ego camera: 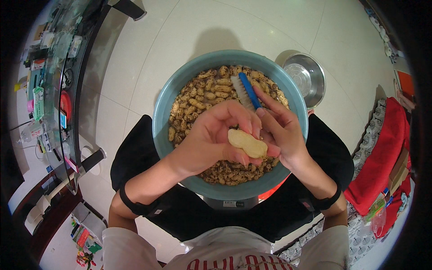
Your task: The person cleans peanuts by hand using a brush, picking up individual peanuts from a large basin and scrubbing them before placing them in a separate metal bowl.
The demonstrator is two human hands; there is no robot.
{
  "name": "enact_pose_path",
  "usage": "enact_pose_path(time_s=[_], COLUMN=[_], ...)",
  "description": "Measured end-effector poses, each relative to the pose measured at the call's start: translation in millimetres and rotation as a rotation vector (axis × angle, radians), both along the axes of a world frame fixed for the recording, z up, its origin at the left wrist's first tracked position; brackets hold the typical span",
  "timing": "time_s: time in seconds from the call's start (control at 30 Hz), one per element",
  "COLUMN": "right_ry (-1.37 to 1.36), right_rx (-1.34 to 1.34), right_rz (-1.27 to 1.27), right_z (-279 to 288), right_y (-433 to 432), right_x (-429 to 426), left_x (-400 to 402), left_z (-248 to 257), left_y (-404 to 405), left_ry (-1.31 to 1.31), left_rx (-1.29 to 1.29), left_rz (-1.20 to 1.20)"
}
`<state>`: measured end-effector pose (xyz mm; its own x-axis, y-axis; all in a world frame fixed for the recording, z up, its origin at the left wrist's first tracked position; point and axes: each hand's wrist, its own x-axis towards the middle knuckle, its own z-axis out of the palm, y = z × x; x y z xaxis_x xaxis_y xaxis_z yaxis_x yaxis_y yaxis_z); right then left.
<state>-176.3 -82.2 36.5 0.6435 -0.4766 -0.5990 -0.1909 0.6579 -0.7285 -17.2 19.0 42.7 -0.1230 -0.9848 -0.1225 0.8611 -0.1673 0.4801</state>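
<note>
My left hand (216, 135) grips a pale peanut in its shell (247, 143) between thumb and fingers, above a round blue-green plastic basin (163, 111). Close beside it, my right hand (285, 133) holds a blue brush with white bristles (249, 88), the bristle side facing left. The brush head points away from me, over the basin. Many unshelled peanuts (199, 98) fill the basin, spotted with dark dirt and apparently wet. My two hands hide the middle of the pile, and the brush's near end is covered by my right fingers.
A round stainless steel bowl (305, 81) stands on the tiled floor (263, 23) behind the basin, to the right. Along the left runs a glass-topped table (67, 84) with clutter. A red cloth (378, 162) lies on a patterned seat at right. My knees flank the basin.
</note>
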Motion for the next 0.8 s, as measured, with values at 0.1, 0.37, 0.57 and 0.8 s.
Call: enact_pose_path(time_s=[0.1,0.37,0.57,0.8], right_ry=[0.021,0.016,0.007,0.042], right_rx=[0.003,0.042,0.007,-0.239], right_rz=[-0.018,-0.020,-0.035,-0.015], right_z=[1,5,-1,7], right_y=[1,0,2,4], right_x=[1,1,1,0], left_x=[0,-1,-2,5], left_z=[0,2,2,-15], left_y=[1,1,2,-2], left_ry=[0.010,0.045,-0.010,-0.382], left_rx=[0.021,0.037,-0.004,0.332], left_rz=[0.016,0.004,-0.002,0.386])
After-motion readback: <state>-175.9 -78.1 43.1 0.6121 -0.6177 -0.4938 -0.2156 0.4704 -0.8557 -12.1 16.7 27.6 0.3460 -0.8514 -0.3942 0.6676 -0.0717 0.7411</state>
